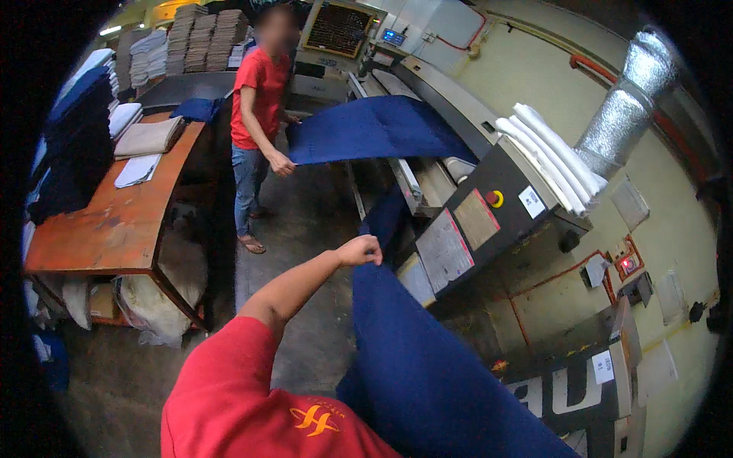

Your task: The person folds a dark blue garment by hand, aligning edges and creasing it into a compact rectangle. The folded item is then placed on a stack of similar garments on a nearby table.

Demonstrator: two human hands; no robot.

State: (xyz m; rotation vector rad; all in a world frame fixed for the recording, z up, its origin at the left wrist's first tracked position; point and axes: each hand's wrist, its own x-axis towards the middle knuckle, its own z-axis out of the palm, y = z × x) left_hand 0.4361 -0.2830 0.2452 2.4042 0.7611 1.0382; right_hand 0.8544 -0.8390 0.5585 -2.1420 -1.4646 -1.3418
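Observation:
My left hand [361, 251] is stretched out ahead, its fingers pinched on the upper edge of a large navy blue cloth [412, 343]. The cloth hangs from there and sweeps down to the lower right, past the picture's bottom rim. My right hand is out of view. Beyond, a co-worker in a red shirt [260, 97] stands holding the near edge of another navy cloth [372, 129], which spans to the rollers of a flatwork ironing machine [444, 189]. More dark blue fabric [386, 217] hangs just beyond my left hand, beside the machine's end.
At left stands an orange-brown table [114, 229] with folded cloths and a dark stack [80, 154]. Folded white cloths [550, 154] lie on the machine's end housing, near a red stop button [492, 198] and a silver duct [624, 103]. Another machine [572, 389] is at lower right.

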